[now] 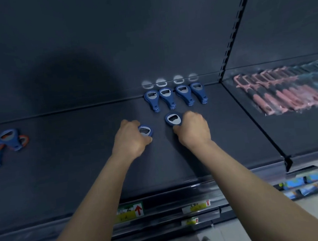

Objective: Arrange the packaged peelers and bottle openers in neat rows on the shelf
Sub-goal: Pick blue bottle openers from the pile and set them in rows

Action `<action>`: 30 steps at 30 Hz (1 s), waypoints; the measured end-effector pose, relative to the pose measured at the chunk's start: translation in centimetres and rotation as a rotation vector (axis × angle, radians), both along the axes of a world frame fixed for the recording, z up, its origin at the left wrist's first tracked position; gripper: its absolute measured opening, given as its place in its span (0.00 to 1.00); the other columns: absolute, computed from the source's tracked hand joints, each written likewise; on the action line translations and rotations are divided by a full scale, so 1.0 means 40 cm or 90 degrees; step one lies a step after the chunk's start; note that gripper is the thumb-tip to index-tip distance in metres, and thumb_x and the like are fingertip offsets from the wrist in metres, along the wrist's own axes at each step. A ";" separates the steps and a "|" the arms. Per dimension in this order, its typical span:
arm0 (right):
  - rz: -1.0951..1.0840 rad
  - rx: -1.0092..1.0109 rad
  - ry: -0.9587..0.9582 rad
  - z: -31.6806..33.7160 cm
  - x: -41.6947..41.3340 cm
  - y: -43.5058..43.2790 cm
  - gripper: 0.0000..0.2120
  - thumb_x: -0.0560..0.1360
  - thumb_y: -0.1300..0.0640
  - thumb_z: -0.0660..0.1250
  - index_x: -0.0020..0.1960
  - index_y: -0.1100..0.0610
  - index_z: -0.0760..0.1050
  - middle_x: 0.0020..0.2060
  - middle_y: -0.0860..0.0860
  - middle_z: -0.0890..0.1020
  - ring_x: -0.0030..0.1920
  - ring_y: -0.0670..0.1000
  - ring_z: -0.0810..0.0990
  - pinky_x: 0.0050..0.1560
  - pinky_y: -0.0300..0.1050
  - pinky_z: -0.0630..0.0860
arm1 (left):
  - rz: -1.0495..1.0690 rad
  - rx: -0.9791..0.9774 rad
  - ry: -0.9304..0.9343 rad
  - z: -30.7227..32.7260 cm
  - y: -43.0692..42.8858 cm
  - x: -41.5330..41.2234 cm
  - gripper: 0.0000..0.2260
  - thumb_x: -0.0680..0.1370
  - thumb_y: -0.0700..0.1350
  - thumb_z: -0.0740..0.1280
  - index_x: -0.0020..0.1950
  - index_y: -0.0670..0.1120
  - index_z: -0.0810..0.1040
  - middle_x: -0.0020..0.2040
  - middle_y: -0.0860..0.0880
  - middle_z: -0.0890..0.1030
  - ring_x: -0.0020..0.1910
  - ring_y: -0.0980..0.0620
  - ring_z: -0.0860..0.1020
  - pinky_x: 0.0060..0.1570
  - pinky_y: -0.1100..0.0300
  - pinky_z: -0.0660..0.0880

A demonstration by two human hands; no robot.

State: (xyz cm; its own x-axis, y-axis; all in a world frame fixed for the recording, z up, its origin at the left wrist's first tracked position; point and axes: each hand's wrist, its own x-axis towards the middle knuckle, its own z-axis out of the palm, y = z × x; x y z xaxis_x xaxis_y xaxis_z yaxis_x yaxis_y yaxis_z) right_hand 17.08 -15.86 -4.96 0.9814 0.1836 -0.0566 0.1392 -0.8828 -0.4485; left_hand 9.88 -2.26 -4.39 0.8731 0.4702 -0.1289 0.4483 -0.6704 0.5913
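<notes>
Two bare forearms cross the shelf edge. The left hand curls its fingers round a blue bottle opener; the right hand grips a second opener on the shelf. Just behind stands a row of four blue opener stacks, and pink peelers lie farther right.

Dim, soft-focus view (big head shadow, blurred edges).

One wide-angle view is given, taken from the wearer's head and aimed forward and down. The dark shelf is seen from near and above, its back panel filling the upper frame.
</notes>
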 end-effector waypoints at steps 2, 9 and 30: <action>-0.003 0.007 0.003 -0.003 0.006 -0.020 0.07 0.74 0.58 0.66 0.43 0.60 0.69 0.49 0.60 0.78 0.50 0.60 0.76 0.39 0.45 0.68 | 0.013 0.005 -0.011 -0.006 -0.029 0.010 0.14 0.71 0.44 0.72 0.53 0.39 0.76 0.54 0.42 0.71 0.47 0.44 0.74 0.41 0.57 0.69; -0.042 0.007 -0.025 -0.011 0.044 -0.140 0.10 0.73 0.57 0.66 0.40 0.60 0.66 0.46 0.59 0.78 0.46 0.59 0.76 0.37 0.45 0.67 | 0.027 0.053 -0.083 -0.032 -0.185 0.072 0.17 0.73 0.45 0.71 0.59 0.40 0.72 0.54 0.41 0.72 0.52 0.43 0.73 0.48 0.56 0.70; 0.032 0.087 0.033 0.001 0.148 -0.284 0.18 0.73 0.55 0.69 0.31 0.58 0.63 0.29 0.50 0.68 0.31 0.52 0.68 0.27 0.40 0.61 | 0.126 -0.080 -0.167 -0.034 -0.335 0.167 0.22 0.73 0.42 0.71 0.65 0.42 0.71 0.54 0.48 0.77 0.46 0.54 0.75 0.46 0.63 0.73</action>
